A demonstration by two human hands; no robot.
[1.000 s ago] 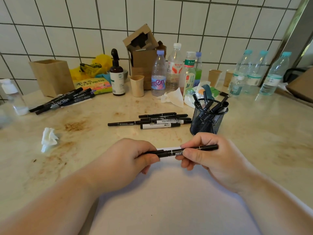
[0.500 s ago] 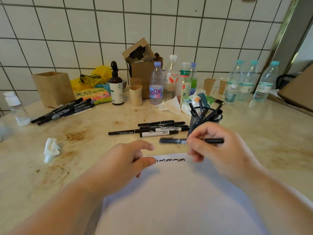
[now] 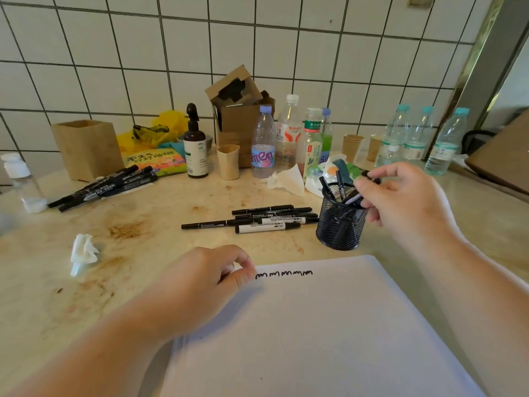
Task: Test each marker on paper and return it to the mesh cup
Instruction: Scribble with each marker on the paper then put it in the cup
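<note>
Right hand [image 3: 406, 202] is pinching a slim black marker [image 3: 356, 199] between thumb and fingers, tilted, with its lower end dipping into the black wire mesh cup [image 3: 340, 224]. That cup is a round see-through grid thing sitting on the counter [image 3: 429, 242] just past the top edge of the paper [image 3: 315, 325], with a few more dark markers poking out of it. Left hand [image 3: 200, 285] is loosely curled, holding nothing, fingertips resting at the paper's upper left corner, right beside a squiggly black test line [image 3: 283, 274]. The paper's a smooth white stack. A row of loose markers [image 3: 257, 219], some black and some white-barreled, lies flat just left of the cup. The counter is glossy beige stone with rusty brown stains, plus a crumpled white tissue [image 3: 83, 252] off to the left.
</note>
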